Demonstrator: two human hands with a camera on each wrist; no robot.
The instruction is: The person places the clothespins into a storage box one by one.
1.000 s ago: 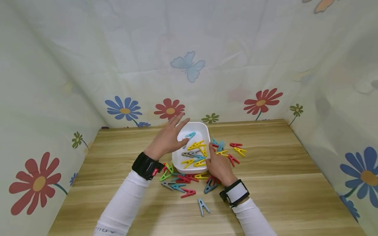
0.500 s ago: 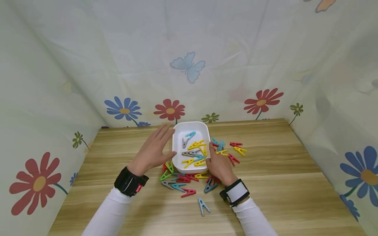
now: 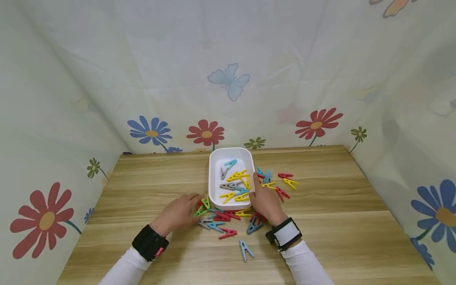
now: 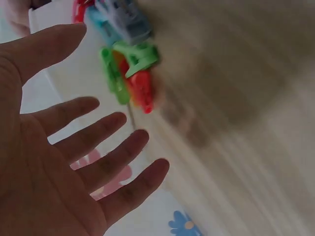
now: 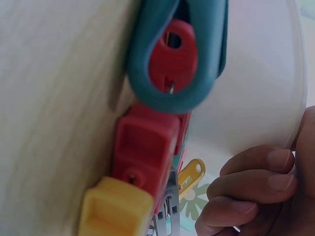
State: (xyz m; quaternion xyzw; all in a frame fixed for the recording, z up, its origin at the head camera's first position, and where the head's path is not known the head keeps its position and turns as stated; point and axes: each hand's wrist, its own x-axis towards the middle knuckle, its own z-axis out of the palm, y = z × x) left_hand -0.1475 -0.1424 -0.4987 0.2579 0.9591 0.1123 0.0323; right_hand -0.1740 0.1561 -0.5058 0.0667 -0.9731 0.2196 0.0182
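1. Backdrop [image 3: 171, 59]: pale cloth printed with flowers and a butterfly, standing at the far edge and both sides.
2. Wooden table [image 3: 338, 221]: carries everything below.
3. White tray [image 3: 244, 160]: upright, mid-table toward the far edge; yellow, grey and blue clothespins lie scattered inside.
4. Right hand [image 3: 265, 202]: at the tray's right wall, thumb and index pinching the rim; remaining fingers curled.
5. Left hand [image 3: 178, 213]: near-left of the tray, fingers spread and grasping nothing, just beside the green clothespins [image 3: 205, 203]; contact cannot be told.
6. Loose clothespins, mixed colours: piled along the tray's near side, including a red clothespin [image 3: 228, 233] and a dark blue clothespin [image 3: 253, 227]. More lie right of the tray, among them a yellow clothespin [image 3: 290, 183].
7. Pale blue clothespin [image 3: 243, 245]: alone, nearest of all.
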